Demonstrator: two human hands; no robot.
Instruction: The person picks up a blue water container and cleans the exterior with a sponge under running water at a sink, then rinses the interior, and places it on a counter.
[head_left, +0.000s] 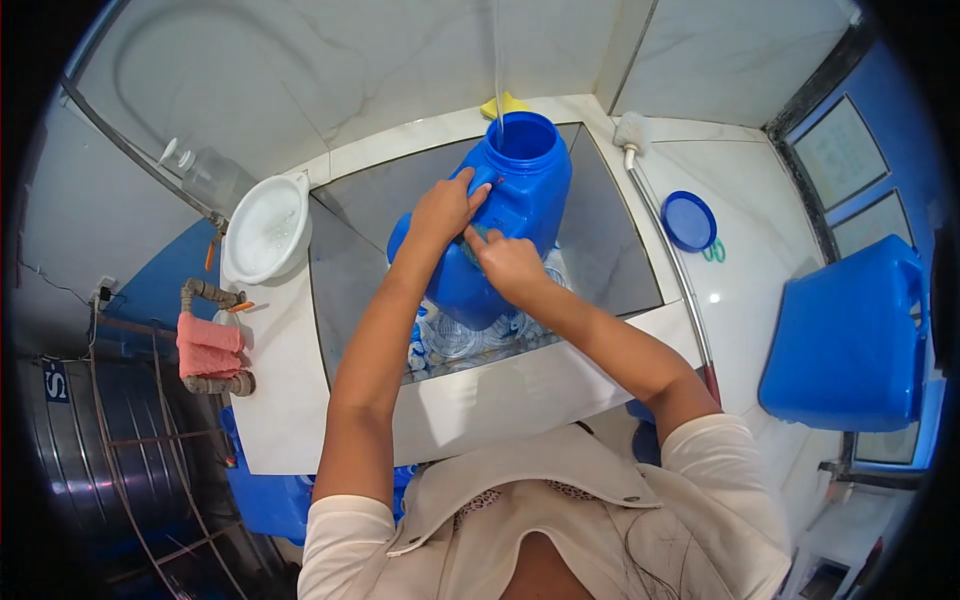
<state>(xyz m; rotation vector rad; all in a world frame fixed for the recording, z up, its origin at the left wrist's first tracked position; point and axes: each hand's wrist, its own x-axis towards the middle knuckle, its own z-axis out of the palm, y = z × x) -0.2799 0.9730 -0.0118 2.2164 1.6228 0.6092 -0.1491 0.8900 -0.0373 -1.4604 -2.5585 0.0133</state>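
Observation:
A large blue plastic jug (546, 199) with a wide uncapped mouth leans in the grey-tiled sink (619, 255). My left hand (441, 210) grips its handle (482, 177) near the neck. My right hand (511, 266) presses a green scouring pad (471, 251) to the jug's side; the fingers partly cover the pad. A thin clear stream or tube (497, 67) runs down from above into the mouth; which one I cannot tell. Below the jug, clear and blue plastic pieces (450, 341) cover part of the sink floor.
A white basin of suds (300, 244) stands left, before a pump bottle (214, 176). Right of the sink lie a long-handled brush (664, 210), a blue lid (688, 221), green-handled scissors (716, 251) and another blue jug (840, 337). A pink cloth (210, 345) hangs on a pipe.

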